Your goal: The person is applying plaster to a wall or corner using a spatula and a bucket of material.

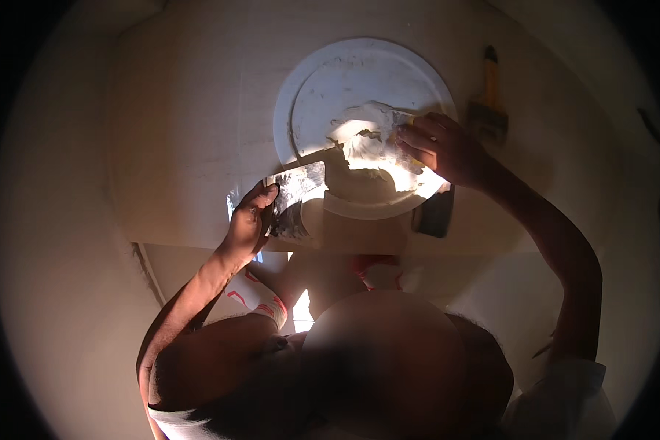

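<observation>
1. Around the surface's (176, 147) middle, a round, pale rimmed lid (319, 70) carries soft, lumpy white paste (369, 150).
2. Left hand (246, 224) pinches a flat, smeared metal scraper (299, 199) near the near edge.
3. Right hand (447, 150), at the paste, curls around a mostly hidden, yellow-edged tool (405, 119).
4. Right of the lid: a flat, dark-bristled brush (490, 95).

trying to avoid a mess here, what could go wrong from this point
The shiny, flat, smeared blade in the left hand juts past the rim of the round, pale lid, so drips might miss the lid. The yellow-handled, dark-bristled brush lies close to the right hand, which might bump it.
</observation>
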Demonstrator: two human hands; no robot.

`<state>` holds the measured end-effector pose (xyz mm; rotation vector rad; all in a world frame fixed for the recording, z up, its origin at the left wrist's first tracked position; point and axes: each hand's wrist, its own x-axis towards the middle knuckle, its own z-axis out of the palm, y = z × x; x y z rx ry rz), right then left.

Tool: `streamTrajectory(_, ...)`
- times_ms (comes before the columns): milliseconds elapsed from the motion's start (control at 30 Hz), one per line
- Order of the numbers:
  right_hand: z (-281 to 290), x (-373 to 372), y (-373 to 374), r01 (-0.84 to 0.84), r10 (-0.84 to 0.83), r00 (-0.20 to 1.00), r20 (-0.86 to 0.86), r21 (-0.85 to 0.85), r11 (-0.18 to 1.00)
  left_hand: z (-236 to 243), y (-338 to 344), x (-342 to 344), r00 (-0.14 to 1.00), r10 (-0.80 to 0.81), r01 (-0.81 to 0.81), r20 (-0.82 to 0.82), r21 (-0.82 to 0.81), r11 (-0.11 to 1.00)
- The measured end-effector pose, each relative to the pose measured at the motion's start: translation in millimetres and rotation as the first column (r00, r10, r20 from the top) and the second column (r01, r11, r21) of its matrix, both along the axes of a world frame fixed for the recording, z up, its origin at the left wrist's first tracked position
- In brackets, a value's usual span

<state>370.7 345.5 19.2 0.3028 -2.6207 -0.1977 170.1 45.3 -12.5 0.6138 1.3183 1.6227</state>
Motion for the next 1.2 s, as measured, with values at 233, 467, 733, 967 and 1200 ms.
streamTrajectory(233, 22.5, 0.3, -39.1, -0.016, -0.136, 0.949, 0.285, 0.473, 0.881, 10.4, -19.5, -8.8, 0.973, -0.042, 0.031, 0.229, 0.050, 0.998)
streamTrajectory(467, 87.8, -51.4, -154.5, 0.151, -0.116, 0.984, 0.137, -0.287, 0.946, 53.6, -61.8, -57.7, 0.950, 0.034, -0.084, 0.309, 0.150, 0.985)
streamTrajectory(733, 96.3, -83.9, -285.6, -0.043, 0.003, 0.995, -0.095, -0.424, 0.905, 54.6, -128.8, -41.0, 0.901, 0.067, -0.204, 0.429, 0.281, 0.938)
streamTrajectory(967, 139.2, -299.3, -268.9, 0.115, -0.122, 0.992, 0.042, 0.132, 0.985, 98.7, -102.1, -258.0, 0.751, 0.100, -0.324, 0.653, 0.232, 0.917)
streamTrajectory(1200, 216.9, -469.0, -187.0, 0.320, -0.313, 0.938, 0.151, -0.027, 0.947, 138.5, -12.6, -466.5, 0.838, 0.026, -0.167, 0.545, 0.212, 0.963)
